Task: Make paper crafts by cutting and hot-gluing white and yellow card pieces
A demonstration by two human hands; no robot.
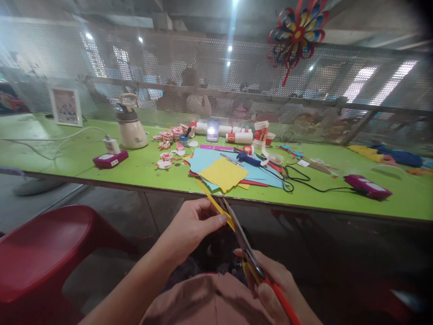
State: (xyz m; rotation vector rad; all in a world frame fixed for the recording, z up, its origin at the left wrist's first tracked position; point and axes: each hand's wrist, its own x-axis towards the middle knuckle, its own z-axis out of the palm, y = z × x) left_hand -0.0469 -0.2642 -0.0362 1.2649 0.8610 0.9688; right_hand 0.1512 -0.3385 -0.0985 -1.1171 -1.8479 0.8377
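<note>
Just in front of the table edge, my left hand (pixel 196 221) pinches a narrow yellow paper strip (pixel 210 197) between thumb and fingers. My right hand (pixel 274 282) is wrapped round the handles of a pair of scissors (pixel 245 241) with an orange-red grip. Its blades point up and away from me, slightly parted, with their edge against the strip beside my left thumb. Beyond my hands, a yellow paper sheet (pixel 223 174) lies on top of light blue paper (pixel 203 162) on the table.
The green table (pixel 176 180) holds a hot glue gun (pixel 250 159), purple power strips (pixel 368 187), paper cups (pixel 260 134), a beige spray bottle (pixel 131 126) and a photo frame (pixel 66 106). A red stool (pixel 50 243) stands at left. A paper flower (pixel 297 34) hangs above.
</note>
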